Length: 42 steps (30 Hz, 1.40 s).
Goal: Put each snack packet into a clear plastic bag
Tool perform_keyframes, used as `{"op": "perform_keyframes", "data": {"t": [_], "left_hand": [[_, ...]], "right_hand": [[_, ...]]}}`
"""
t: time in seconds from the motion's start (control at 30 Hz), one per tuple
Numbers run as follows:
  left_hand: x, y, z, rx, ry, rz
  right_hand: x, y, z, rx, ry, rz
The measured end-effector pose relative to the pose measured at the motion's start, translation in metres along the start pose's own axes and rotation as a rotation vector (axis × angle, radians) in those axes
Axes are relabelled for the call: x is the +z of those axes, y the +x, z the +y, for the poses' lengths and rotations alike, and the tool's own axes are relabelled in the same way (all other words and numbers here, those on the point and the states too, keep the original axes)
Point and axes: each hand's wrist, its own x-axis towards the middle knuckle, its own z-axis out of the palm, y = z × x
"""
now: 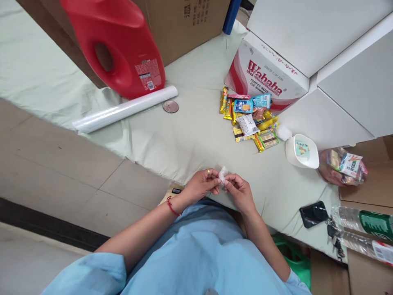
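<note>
Between my hands, just over the table's near edge, is a small crumpled piece of clear plastic (pixel 223 173). My left hand (pixel 206 182), with a ring and a red cord bracelet at the wrist, pinches its left side. On the other side, the fingertips of my right hand (pixel 238 189) are closed on the same plastic. Whether anything lies inside it I cannot tell. Farther back sits a pile of small wrapped snacks (pixel 250 119). Beside the pile lies a whitish, crumpled clump (pixel 283 132), close to a white tub (pixel 302 151).
A red jug (pixel 123 45), a roll of clear film (pixel 125 110) and a round disc (pixel 170 106) are at the back left. Behind the snacks stands a Wahaha carton (pixel 264 76). To the right are a bag of snacks (pixel 344 166), a phone (pixel 313 214), keys (pixel 334 233) and bottles (pixel 368 221).
</note>
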Motion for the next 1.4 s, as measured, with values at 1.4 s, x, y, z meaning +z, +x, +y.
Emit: {"op": "perform_keyframes", "data": {"t": [1.4], "left_hand": [[-0.001,-0.001,0.014,0.062,0.086,0.289]], "right_hand": [[-0.055,-0.004,-0.008,0.190,0.268,0.159]]}}
